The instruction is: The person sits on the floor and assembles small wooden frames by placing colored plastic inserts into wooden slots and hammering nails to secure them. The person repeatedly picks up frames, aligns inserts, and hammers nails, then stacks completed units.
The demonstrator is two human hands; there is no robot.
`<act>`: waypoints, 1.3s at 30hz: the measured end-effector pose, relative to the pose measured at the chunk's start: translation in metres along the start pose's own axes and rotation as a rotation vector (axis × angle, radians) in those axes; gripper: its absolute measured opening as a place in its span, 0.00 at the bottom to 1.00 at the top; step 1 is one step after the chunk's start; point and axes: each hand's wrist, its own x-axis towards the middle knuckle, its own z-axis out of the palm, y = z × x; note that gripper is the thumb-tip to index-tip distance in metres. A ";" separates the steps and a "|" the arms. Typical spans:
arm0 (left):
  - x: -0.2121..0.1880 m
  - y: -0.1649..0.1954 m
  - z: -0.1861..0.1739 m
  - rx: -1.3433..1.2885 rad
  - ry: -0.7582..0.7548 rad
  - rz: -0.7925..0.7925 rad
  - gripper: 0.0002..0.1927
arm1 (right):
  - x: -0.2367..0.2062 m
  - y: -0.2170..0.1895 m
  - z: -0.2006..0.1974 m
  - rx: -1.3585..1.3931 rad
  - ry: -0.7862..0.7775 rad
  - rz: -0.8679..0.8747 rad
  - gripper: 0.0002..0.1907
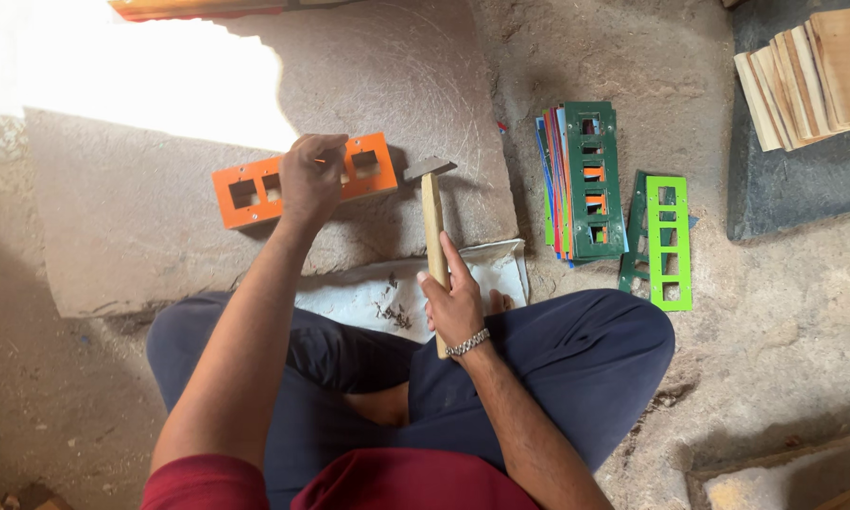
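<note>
On stone slab (160, 208), 12 o'clock of lap: orange frame (245, 194) w/ cutouts, left hand (311, 179) pressing it, fingers curled. Right hand (455, 302) gripping hammer (432, 222), head just beside frame. Coloured frames stack (590, 179) at 2 o'clock.

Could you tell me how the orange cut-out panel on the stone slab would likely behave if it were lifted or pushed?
The orange panel lies flat and straight under the left hand, so it is probably stiff rather than floppy. It looks thin with rectangular cut-outs, so likely light for its size. Flat on the rough stone slab, it should slide, not roll or tip.
</note>
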 end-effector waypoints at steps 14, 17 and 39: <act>0.013 -0.004 0.023 0.187 -0.040 -0.015 0.06 | 0.006 0.002 0.003 0.167 -0.002 0.058 0.40; 0.013 -0.007 0.022 0.189 -0.041 -0.014 0.06 | 0.005 0.006 0.004 -0.059 0.048 -0.008 0.39; 0.019 -0.012 0.017 -0.015 -0.094 -0.150 0.30 | 0.036 -0.037 0.009 -0.695 0.054 -0.575 0.35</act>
